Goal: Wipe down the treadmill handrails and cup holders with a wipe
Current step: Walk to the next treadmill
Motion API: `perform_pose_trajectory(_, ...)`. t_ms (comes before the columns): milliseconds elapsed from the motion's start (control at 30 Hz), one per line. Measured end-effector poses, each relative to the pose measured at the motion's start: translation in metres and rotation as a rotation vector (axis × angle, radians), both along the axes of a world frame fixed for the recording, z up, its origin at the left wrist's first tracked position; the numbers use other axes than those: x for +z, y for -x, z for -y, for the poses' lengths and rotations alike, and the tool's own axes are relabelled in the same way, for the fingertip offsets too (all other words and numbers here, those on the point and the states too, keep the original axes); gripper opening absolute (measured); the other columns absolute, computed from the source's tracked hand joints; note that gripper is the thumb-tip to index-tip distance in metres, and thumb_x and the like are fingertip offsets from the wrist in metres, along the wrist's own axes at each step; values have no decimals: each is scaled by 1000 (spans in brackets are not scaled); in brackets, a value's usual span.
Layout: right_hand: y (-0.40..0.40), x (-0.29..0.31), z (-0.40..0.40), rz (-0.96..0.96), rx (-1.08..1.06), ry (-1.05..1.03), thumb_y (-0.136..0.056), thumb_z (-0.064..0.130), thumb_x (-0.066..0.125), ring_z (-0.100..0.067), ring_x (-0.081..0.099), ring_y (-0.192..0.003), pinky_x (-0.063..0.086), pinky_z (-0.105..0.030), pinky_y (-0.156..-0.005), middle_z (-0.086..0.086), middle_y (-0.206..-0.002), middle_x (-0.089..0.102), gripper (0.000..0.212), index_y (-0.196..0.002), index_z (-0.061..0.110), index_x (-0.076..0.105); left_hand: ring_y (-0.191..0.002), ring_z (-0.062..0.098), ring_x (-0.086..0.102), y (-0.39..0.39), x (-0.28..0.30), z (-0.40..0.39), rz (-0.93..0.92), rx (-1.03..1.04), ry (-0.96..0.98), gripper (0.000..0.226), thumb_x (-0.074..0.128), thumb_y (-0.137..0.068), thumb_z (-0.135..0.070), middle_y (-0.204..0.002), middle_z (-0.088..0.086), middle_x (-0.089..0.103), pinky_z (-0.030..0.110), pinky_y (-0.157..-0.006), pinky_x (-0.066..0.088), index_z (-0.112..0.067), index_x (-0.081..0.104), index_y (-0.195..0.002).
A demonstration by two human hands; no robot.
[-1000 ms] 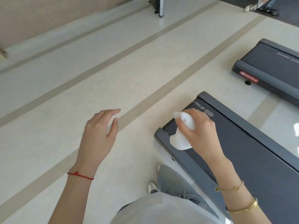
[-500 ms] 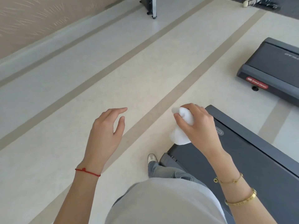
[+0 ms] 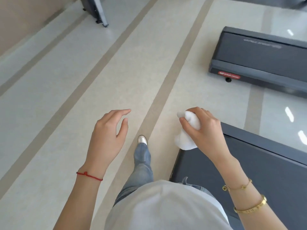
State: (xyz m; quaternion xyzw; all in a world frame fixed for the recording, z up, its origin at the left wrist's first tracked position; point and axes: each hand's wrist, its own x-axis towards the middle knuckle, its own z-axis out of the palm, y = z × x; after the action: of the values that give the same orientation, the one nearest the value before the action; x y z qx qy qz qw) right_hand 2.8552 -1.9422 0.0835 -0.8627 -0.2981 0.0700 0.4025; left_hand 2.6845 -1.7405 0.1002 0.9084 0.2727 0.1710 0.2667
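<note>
The left hand (image 3: 108,136) hangs in the air over the floor (image 3: 49,105), fingers relaxed and slightly spread, palm turned down, holding nothing. A thin red string bracelet (image 3: 89,175) circles its wrist. The floor is pale, crossed by darker tan stripes that run away toward the top of the view; near the top left, the foot of some grey equipment (image 3: 96,10) stands on it beside a beige wall.

Between the two arms, a leg in blue jeans (image 3: 142,161) steps forward, ending in a light shoe (image 3: 142,139) set on one of the tan stripes. Below it, a white shirt (image 3: 166,206) fills the bottom of the view.

The right hand (image 3: 204,130) is curled round a crumpled white wipe (image 3: 186,140), fingers and thumb pinching its upper part while the loose lower part hangs below the palm. The wipe is held in the air just above the rear corner of the near treadmill (image 3: 249,171), whose dark deck lies at the lower right. Two gold bracelets (image 3: 249,206) sit on the right wrist.

Farther right and higher, a second treadmill (image 3: 259,60) lies on the floor well apart, a red label on its end. No handrail or cup holder is in view.
</note>
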Motion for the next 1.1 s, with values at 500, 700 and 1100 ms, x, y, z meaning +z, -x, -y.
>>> perform_pose_trajectory(500, -211, 14, -114, 18, -544, -23, -88, 38, 63, -13, 54, -87, 47, -32, -76, 13, -88, 61, 16, -96, 24, 62, -112, 11, 58, -344, 13, -165, 24, -578, -33, 27, 52, -99, -15, -117, -9, 64, 34, -99, 45, -19, 64, -122)
perform_pose_trajectory(700, -287, 6, -116, -8, -730, -1, -90, 39, 63, -13, 55, -90, 47, -31, -79, 12, -93, 63, 18, -99, 23, 62, -113, 15, 60, -469, 7, -169, -14, -752, 2, 27, 52, -99, -16, -118, -6, 65, 40, -100, 46, -18, 66, -121)
perform_pose_trajectory(1100, -519, 9, -59, 23, -970, -2, -90, 45, 60, -9, 54, -88, 42, -25, -77, 18, -91, 60, 14, -97, 33, 59, -115, 12, 59, -762, 19, -94, 34, -1005, 23, 28, 51, -99, -17, -121, -8, 64, 39, -100, 46, -20, 64, -124)
